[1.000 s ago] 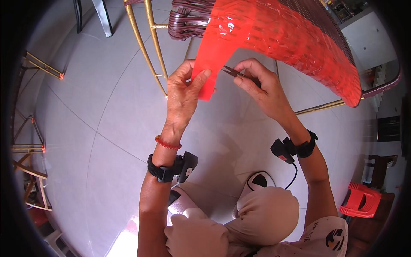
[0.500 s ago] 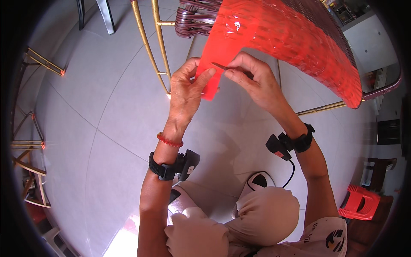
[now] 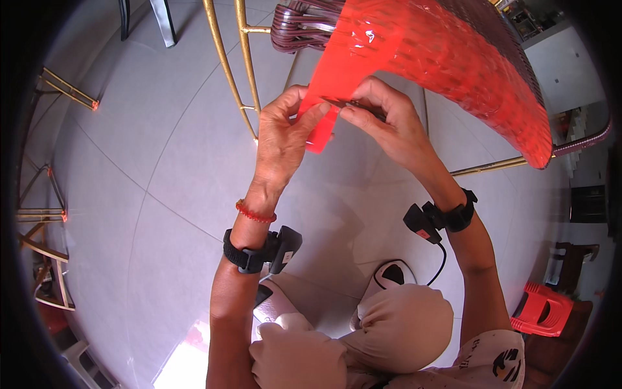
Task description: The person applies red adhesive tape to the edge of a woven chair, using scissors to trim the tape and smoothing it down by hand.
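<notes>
Red woven plastic fills the top of the view: a chair seat panel (image 3: 447,58) wrapped in glossy clear film, tilted so its lower left corner hangs down between the person's two raised hands. The left hand (image 3: 285,133) comes up from a nearly vertical forearm, palm turned inward, fingers curled. Its thumb and forefinger pinch the corner of the red panel, so the hand is narrow and closed on that edge. The right hand (image 3: 389,123) reaches in from the right on a forearm slanting up and leftward. Its fingers are bent over a thin dark tool (image 3: 353,104), gripped between thumb and fingertips and lying along the panel's lower edge, with its tip just beside the left thumb. What kind of tool it is cannot be told from here.

Going outward, a red bead bracelet (image 3: 254,212) sits on the left wrist, and below it a black strap with a small black device (image 3: 262,249). The right wrist carries a like black strap and device (image 3: 437,217), a dark cable hanging from it. Below the arms the person's knees in pale beige trousers (image 3: 389,330) show. The floor is light grey tile (image 3: 149,162). Gold metal chair legs (image 3: 236,58) stand just left of the panel, and a small red plastic stool (image 3: 541,308) sits far right.
</notes>
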